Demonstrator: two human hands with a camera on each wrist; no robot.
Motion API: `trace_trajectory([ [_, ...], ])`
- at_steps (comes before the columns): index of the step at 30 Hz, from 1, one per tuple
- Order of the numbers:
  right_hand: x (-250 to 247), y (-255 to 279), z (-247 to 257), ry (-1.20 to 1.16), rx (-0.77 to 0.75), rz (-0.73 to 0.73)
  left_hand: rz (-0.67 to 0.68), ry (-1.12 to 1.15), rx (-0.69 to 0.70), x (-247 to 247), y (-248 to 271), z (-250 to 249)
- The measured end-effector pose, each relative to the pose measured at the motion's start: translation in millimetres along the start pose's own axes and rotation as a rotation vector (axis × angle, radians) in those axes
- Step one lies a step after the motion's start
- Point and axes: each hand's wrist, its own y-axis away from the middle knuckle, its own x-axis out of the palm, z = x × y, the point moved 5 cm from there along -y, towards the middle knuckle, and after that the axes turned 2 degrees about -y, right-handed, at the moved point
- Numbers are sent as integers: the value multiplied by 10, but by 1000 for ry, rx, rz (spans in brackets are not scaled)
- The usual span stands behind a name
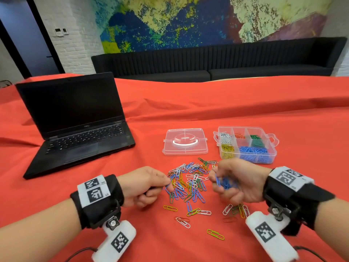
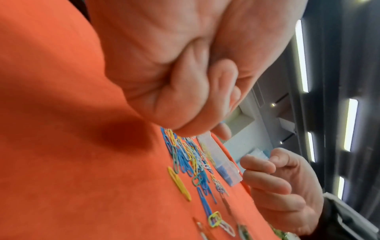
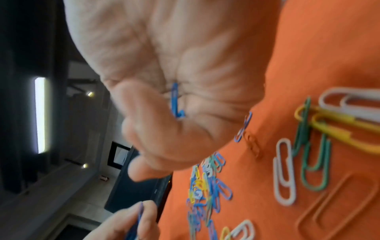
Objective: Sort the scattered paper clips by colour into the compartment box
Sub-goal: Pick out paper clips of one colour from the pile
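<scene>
A heap of mixed-colour paper clips (image 1: pixel 189 181) lies on the red cloth in front of me. My left hand (image 1: pixel 146 184) is curled at the heap's left edge and pinches a blue clip (image 1: pixel 167 188) between thumb and forefinger. My right hand (image 1: pixel 234 181) hovers at the heap's right side, its fingers curled round a bunch of blue clips (image 1: pixel 223 183); one blue clip (image 3: pixel 176 100) shows in its palm. The clear compartment box (image 1: pixel 247 144) stands behind the right hand, with white, red, green, yellow and blue clips in separate compartments.
The box's clear lid (image 1: pixel 186 141) lies flat to the left of the box. An open black laptop (image 1: pixel 75 120) stands at the far left. Loose clips (image 1: pixel 215 234) lie scattered toward me, and a small cluster (image 1: pixel 236 209) sits under my right wrist.
</scene>
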Motion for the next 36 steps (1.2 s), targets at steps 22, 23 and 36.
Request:
trace_trajectory([
  [22, 102, -209, 135, 1345, -200, -413, -117, -1360, 273, 214, -225, -255],
  [23, 96, -193, 144, 1333, -209, -413, -120, -1361, 275, 221, -237, -253],
  [36, 168, -252, 33, 1412, -130, -363, -78, -1597, 274, 375, -285, -357],
])
